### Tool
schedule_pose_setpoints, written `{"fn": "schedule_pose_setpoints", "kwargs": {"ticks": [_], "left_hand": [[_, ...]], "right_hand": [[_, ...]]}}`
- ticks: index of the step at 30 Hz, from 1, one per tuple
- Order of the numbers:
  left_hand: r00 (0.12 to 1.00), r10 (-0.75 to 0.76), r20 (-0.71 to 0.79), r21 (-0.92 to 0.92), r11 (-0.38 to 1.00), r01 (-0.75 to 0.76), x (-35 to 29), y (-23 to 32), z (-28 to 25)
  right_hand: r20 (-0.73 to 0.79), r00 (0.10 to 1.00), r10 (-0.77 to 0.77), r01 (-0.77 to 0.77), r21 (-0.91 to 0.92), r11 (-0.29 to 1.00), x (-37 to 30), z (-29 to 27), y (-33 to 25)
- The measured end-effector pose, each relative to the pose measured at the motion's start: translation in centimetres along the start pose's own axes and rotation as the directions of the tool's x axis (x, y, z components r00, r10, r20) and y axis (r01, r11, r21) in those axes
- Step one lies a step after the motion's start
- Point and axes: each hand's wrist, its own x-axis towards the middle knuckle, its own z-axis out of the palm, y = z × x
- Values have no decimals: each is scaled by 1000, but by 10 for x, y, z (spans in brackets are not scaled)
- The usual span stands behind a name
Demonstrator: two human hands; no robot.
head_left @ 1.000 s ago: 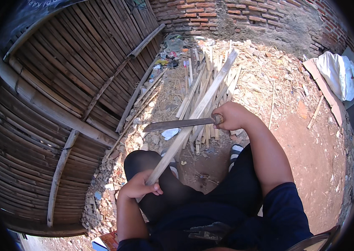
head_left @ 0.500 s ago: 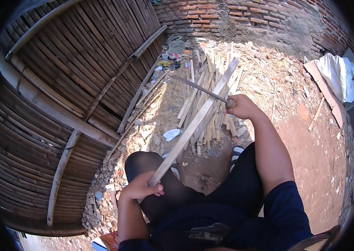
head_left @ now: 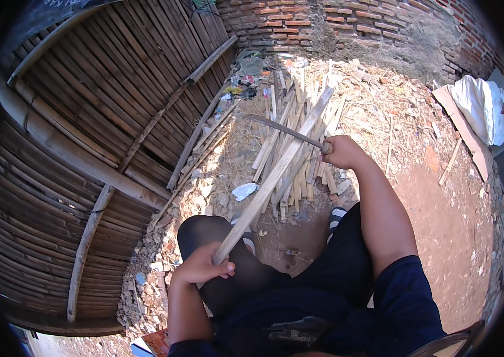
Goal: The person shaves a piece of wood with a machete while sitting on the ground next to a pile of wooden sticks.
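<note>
My left hand, over my left knee, is closed round the near end of a long pale wooden strip. The strip slants up and away to the right, its far end above a pile of similar wooden strips. In my right hand is the handle of a machete, its long dark blade pointing left and lying across the strip's upper part. From this view I cannot tell whether the blade touches the wood.
A bamboo-slat wall runs along the left, and a brick wall closes the back. Rubble and straw surround the pile. White sacking lies at the right. My feet stand just before the pile.
The strip's far end has dipped slightly lower, and the machete's tip has shifted a little. Both hands keep their grips in nearly the same places.
</note>
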Motion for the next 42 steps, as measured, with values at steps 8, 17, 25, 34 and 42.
{"fn": "schedule_pose_setpoints", "kwargs": {"ticks": [8,17,25,34,42], "left_hand": [[996,60,61,-148,988,-50,-5,-9,-7],[1000,-13,-9,31,999,13,1,5,4],[998,30,53,-100,995,-25,-3,-9,-8],[999,-26,-40,46,999,28,-1,7,6],[1000,8,20,-114,993,-6,-4,-5,-3]], "right_hand": [[249,934,-255,268,-18,963,-25,-15,-40],[42,998,41,-37,-81,996,1,-3,-4],[186,965,-187,182,43,982,-15,-20,-14],[21,998,53,-53,-12,999,2,-1,10],[281,943,-180,190,-8,982,-21,-20,-33]]}}
